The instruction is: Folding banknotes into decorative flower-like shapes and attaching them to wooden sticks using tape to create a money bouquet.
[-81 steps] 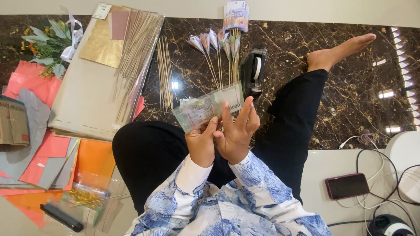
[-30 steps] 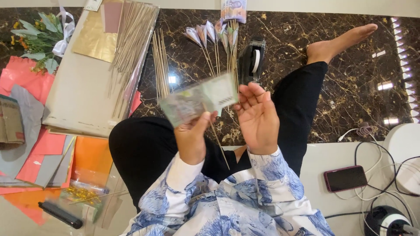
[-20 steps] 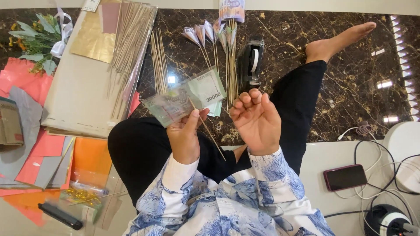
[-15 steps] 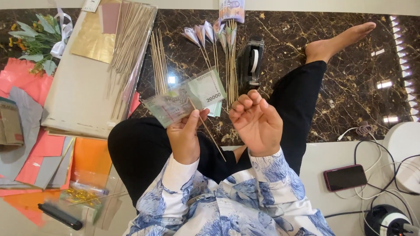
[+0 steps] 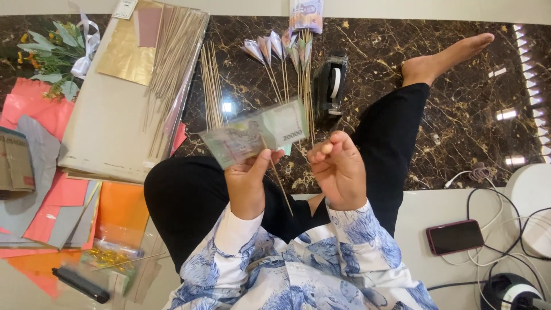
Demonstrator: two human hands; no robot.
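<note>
Head view: left hand [image 5: 247, 186] grips a fan of banknotes [image 5: 255, 133] and a thin stick [image 5: 279, 183], fingers clamped, held up over the lap. Right hand [image 5: 338, 172] hovers just beside the notes, fingers curled in, holding nothing. Beyond on the floor [image 5: 459, 115]: loose sticks [image 5: 211, 86], folded notes on sticks [image 5: 281, 54], a tape dispenser [image 5: 330, 86].
</note>
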